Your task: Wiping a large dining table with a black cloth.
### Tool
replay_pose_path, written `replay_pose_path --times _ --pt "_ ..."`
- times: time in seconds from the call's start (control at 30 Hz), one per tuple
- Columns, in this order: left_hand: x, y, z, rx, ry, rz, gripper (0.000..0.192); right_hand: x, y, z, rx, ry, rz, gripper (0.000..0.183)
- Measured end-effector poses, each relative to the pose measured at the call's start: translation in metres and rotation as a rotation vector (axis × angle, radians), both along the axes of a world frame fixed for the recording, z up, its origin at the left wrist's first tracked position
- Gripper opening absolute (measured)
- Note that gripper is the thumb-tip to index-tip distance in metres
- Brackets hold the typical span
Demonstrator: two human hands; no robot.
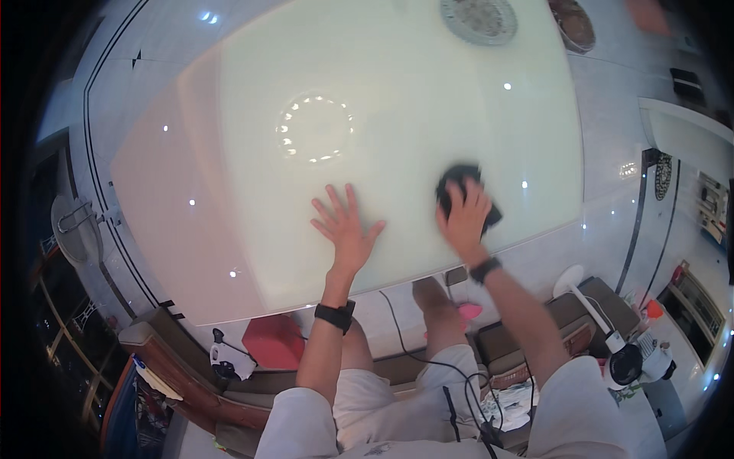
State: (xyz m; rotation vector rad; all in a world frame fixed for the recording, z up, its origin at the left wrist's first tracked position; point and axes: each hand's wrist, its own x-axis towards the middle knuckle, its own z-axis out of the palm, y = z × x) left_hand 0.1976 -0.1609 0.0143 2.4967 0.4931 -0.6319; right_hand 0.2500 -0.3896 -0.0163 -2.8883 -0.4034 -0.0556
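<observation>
My left hand (346, 229) lies palm down with its fingers spread on the glossy white tabletop (395, 132), holding nothing. To its right, my right hand (464, 215) presses on a bunched black cloth (492, 217), with the fingers bent over it. The cloth shows beyond the fingertips and at the hand's right side; its edges look blurred. A ring of light reflections shines on the tabletop beyond my left hand. Near the far edge stands an oval clear glass dish (480, 20).
A brown oval basket or tray (573, 26) lies past the table's far right edge. Below the near edge are a red stool (274, 342), a brown sofa (241, 390) and a black cable (401, 338) by my legs. A white desk lamp (590, 304) stands at the right.
</observation>
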Motion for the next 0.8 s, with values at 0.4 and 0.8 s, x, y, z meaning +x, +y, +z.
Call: replay_pose_path --times 0.4,0.8 --pt "0.029 -0.033 0.003 0.082 0.24 0.024 0.138 0.123 -0.154 0.004 -0.242 -0.223 -0.592 0.046" --pt "0.02 -0.032 -0.005 0.109 0.146 0.029 0.131 0.0 -0.058 0.016 -0.213 0.13 -0.027 0.049"
